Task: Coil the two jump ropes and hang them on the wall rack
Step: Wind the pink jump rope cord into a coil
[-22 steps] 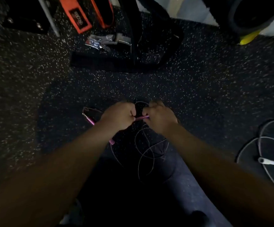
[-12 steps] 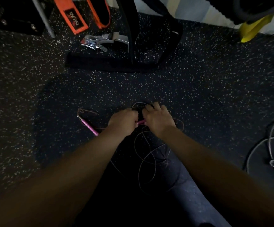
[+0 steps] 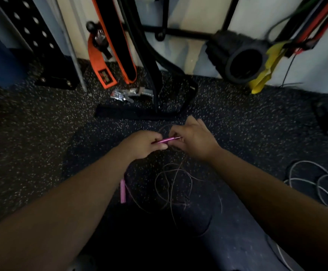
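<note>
While the left hand (image 3: 143,144) grips a pink handle (image 3: 164,140), the right hand (image 3: 193,141) pinches its tip; thin cable (image 3: 175,184) loops on the floor (image 3: 41,143) below.

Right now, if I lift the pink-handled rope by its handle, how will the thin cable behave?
Probably floppy and tangle-prone: the thin cable already hangs in loose, crossing loops. The free pink handle dangles, so it would likely swing. It looks light.
</note>
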The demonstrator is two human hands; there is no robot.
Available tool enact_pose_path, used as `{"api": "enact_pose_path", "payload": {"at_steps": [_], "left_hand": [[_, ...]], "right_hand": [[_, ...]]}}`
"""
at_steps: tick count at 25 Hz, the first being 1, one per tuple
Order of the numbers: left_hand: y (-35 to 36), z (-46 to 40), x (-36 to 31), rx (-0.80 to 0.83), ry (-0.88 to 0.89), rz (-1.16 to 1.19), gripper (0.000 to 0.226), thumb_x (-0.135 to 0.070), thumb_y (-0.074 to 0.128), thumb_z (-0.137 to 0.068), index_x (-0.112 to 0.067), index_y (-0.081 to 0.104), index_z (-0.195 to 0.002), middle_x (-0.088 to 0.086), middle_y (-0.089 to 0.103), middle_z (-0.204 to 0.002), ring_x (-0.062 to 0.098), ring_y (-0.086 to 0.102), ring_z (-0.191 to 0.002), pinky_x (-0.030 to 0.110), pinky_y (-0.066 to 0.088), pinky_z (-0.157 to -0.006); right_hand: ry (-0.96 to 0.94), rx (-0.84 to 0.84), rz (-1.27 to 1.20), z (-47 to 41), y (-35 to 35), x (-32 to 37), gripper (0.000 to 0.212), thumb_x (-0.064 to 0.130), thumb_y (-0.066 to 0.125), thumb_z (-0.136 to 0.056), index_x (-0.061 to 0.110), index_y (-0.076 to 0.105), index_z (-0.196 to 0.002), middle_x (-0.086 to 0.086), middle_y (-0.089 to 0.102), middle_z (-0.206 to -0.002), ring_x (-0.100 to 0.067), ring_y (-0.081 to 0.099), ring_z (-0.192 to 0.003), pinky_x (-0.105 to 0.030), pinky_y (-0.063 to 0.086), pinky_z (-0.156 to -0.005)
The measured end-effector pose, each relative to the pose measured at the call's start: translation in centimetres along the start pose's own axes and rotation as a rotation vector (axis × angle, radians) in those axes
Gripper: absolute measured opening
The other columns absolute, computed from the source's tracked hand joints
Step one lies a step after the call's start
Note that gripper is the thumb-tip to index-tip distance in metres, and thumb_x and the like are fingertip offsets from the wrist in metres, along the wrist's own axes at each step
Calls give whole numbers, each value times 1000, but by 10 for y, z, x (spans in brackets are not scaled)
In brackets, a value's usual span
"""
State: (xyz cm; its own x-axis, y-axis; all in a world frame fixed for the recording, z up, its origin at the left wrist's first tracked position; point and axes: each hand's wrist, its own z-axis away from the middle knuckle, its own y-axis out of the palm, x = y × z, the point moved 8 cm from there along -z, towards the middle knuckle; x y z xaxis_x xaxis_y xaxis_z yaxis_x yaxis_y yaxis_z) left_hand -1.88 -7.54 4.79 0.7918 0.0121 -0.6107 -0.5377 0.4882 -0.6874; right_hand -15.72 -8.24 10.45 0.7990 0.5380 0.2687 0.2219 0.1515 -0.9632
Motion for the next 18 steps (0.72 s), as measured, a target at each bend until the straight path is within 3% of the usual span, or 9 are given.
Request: {"api": "enact_pose_path", "payload": {"at_steps": [3,6,8,10,14,16,18], "left_hand": [[-38,34,-39,-62,63,7,9,-31,74,-92,-24,74,-97,-3,70,-91,17,65,-81,32,48,-72],[-60,60,-72,-102,61,17,10,-27,83,-83,-29,73,-86,-4,73,-89,16,67,-63,34,52,-57],[-77,75,-95,-139,116,75,16,-27,87,-78,-29,71,-80,-3,73,-83,24,72,-74,44,58,-71],[-91,92,-119,-135,225,95,14,-31,84,-81,-27,71,-84,-3,71,-79,21,68,-74,42,54,-75],[-108,125,-160,-159,313,-43,5,-34,64,-98,-31,64,-94,-7,66,-77,5,55,-63,29,41,-64],[-113,135,-173,-186,304,-135,6,-37,63,-99,-32,61,-99,-8,68,-83,1,57,-66,25,40,-60],[-116,139,-174,-196,261,-159,15,-42,66,-95,-30,62,-103,-10,68,-88,7,62,-76,30,48,-67]], "right_hand": [[-17,37,44,9,-52,16,17,31,66,-94,24,69,-109,-1,71,-97,-26,55,-106,-41,37,-91],[-29,74,-35,20,-92,33,19,13,64,-91,18,69,-109,-6,73,-104,-29,66,-99,-38,47,-83],[-46,-16,-76,31,-128,44,21,6,65,-89,14,71,-108,-5,70,-103,-26,65,-95,-33,46,-80],[-36,-116,-113,45,-162,48,20,7,69,-88,13,73,-107,2,60,-98,-21,60,-90,-28,41,-78],[-37,-250,-140,74,-206,55,20,20,77,-89,16,75,-109,-2,64,-102,-23,64,-95,-40,51,-85],[-26,-292,-153,86,-223,58,20,23,76,-91,17,75,-110,0,66,-106,-18,63,-98,-37,51,-88],[-55,-332,-143,97,-238,64,18,23,75,-91,18,75,-109,4,65,-104,-10,60,-94,-30,51,-86]]}}
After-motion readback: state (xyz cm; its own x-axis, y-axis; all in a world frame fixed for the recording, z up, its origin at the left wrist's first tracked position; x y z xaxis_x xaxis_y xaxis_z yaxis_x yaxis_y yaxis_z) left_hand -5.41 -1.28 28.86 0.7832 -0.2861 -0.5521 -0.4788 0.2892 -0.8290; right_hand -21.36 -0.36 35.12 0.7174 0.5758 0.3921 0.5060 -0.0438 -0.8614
